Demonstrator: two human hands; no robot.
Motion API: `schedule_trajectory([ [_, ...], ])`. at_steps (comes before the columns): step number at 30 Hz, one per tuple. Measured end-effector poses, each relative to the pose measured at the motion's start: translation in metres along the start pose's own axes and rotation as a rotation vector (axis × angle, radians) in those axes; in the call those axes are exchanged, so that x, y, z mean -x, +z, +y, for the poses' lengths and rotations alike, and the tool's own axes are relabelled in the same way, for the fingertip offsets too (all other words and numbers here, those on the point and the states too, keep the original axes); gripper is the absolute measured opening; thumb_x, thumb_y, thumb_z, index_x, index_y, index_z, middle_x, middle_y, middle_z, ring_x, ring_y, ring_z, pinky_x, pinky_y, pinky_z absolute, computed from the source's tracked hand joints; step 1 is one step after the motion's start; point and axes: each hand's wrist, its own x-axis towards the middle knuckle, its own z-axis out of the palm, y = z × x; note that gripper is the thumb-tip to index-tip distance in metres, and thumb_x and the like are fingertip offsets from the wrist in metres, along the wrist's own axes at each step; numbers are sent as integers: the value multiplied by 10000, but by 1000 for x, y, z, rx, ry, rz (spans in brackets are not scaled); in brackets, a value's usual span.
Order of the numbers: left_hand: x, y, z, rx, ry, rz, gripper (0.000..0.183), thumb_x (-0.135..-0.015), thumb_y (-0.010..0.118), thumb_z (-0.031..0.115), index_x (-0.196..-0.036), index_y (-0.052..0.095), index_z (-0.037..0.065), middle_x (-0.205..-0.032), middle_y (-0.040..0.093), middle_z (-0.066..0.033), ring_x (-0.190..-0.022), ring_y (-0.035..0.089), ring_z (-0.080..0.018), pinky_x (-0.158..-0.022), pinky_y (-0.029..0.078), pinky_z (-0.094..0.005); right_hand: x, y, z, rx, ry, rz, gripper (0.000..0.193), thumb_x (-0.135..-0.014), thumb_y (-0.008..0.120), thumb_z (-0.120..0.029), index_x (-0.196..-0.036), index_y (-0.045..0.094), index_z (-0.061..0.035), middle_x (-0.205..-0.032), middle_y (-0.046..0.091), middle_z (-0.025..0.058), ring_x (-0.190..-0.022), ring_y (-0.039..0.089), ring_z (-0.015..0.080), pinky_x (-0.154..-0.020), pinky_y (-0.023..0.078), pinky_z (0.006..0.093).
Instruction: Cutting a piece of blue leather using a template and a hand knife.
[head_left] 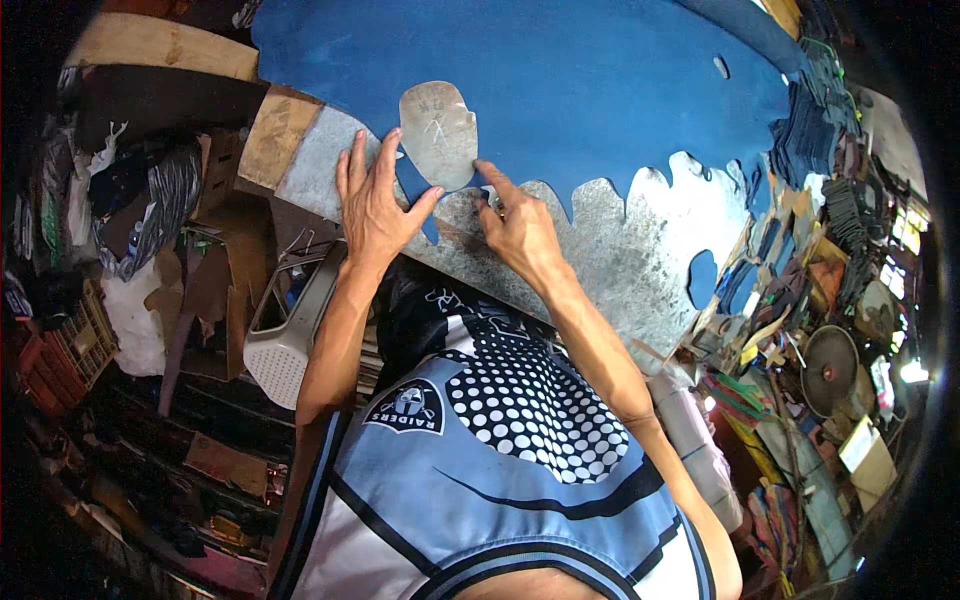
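Observation:
A grey, sole-shaped template lies flat on a large blue sheet, close to the sheet's scalloped near edge. My left hand has its fingers spread beside the template's left side. Its thumb tip is at the template's lower edge and its index fingertip is by the upper left rim. My right hand is on the other side, its index finger stretched to the template's lower right edge. The remaining right fingers curl in; something small and dark shows near the thumb, too hidden to name.
Under the sheet is a scuffed grey work surface. Stacked dark cut pieces stand at the far right. A round fan sits among scraps on the right. A pale plastic chair and cardboard stand at the left.

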Motion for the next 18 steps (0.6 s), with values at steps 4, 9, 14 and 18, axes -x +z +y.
schedule_trajectory([
  [4, 0, 1, 0, -10, 0, -5, 878, -734, 825, 402, -1449, 439, 70, -1411, 528, -161, -1419, 340, -390, -1172, 205, -554, 1, 2, 8, 52, -71, 14, 559, -855, 613, -126, -1406, 523, -108, -1074, 661, 320, -977, 658, 464, -867, 530, 501],
  [9, -1, 0, 1, -12, -9, -20, 861, -738, 819, 408, -1442, 452, 75, -1421, 525, -141, -1428, 329, -378, -1177, 197, -554, 1, 2, 9, 6, -72, 22, 553, -858, 611, -125, -1405, 526, -108, -1076, 658, 326, -973, 656, 467, -871, 527, 505],
  [14, -1, -1, 2, -20, -2, -27, 860, -743, 817, 410, -1445, 452, 75, -1441, 520, -118, -1434, 327, -370, -1183, 186, -552, 1, 7, 17, 29, -138, 77, 518, -890, 612, -137, -1401, 530, -112, -899, 673, 285, -802, 677, 419, -746, 524, 466],
  [18, -1, -2, 2, -21, -5, -40, 855, -760, 820, 380, -1463, 422, 100, -1463, 500, -97, -1439, 313, -377, -1178, 187, -573, 0, 6, 15, 27, -146, 69, 524, -887, 612, -131, -1403, 527, -107, -891, 671, 288, -791, 676, 416, -735, 518, 467],
])
